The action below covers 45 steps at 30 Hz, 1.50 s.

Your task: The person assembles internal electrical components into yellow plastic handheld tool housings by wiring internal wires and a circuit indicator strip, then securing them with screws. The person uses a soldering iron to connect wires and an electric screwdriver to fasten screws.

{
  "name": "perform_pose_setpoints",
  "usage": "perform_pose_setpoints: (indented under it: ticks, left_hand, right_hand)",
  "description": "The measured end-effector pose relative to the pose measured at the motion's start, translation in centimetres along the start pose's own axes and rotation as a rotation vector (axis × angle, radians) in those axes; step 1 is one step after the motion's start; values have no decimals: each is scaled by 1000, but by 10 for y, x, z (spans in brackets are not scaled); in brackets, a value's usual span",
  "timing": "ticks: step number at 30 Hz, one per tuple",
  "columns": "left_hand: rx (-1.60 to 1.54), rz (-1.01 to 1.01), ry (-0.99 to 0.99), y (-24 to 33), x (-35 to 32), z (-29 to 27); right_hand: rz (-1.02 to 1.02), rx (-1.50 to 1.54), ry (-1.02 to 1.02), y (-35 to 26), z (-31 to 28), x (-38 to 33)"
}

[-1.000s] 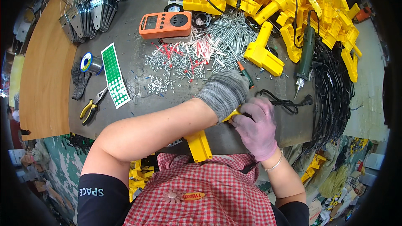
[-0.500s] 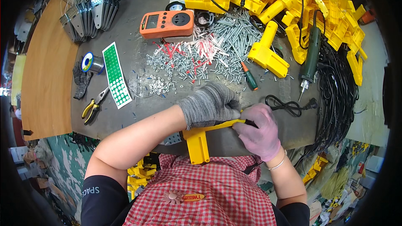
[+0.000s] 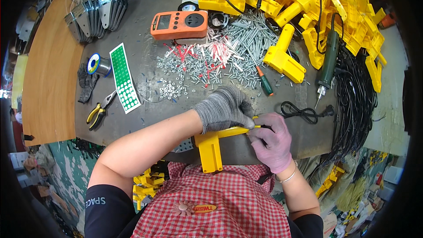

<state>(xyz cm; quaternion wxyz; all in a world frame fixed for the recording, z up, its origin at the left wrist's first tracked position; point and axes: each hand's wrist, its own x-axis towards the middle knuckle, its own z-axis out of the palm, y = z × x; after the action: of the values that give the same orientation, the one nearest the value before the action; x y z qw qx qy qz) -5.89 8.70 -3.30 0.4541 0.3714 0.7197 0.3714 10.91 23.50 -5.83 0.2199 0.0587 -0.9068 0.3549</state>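
A yellow T-shaped plastic housing [image 3: 209, 152] is at the table's near edge, its stem pointing toward my apron. My left hand [image 3: 227, 108], in a grey knit glove, is closed over the crossbar from above, fingers curled. At the bar's right end my right hand [image 3: 272, 142], in a pinkish-grey glove, pinches with bent fingers. The yellow tip runs in between those fingers, and a dark bit beside it is too small to name. A perforated metal plate [image 3: 184, 145] lies partly hidden beside the housing.
Beyond my hands lie heaped screws [image 3: 253, 35], white nuts [image 3: 169, 89], an orange meter [image 3: 179, 25] and a small screwdriver [image 3: 265, 81]. To the right are a power screwdriver [image 3: 327, 59], a black cord [image 3: 304, 111] and piled yellow housings [image 3: 352, 13]. Pliers [image 3: 100, 111] and solder [image 3: 99, 65] lie left.
My right hand has shifted slightly down and left, and its fingers have changed their bend at the bar's end. My left hand keeps its hold. The whole view has shifted slightly.
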Motion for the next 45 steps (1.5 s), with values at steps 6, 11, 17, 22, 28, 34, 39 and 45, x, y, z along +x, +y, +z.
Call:
perform_pose_setpoints:
  ticks: [6,11,17,22,28,34,39,45]
  left_hand:
    - [620,303,231,-3,-30,36]
    - [991,195,235,2,-60,49]
    - [621,101,169,7,-29,0]
    - [863,402,717,-23,30,-56]
    - [1366,130,318,9,65,-70]
    - [801,300,593,9,5,-49]
    - [294,363,365,-6,-55,8]
    - [563,474,545,-25,-57,28]
  right_hand:
    - [-13,24,-4,1,-3,6]
    - [-61,-125,35,9,-8,60]
    - [-114,-775,-104,39,20,123]
    - [-235,-760,-198,38,23,124]
    - [-220,-762,-200,41,24,118]
    - [-75,-548,-182,44,19,111]
    - [-38,-189,-90,43,20,103]
    - [82,-59,221,1,-6,81]
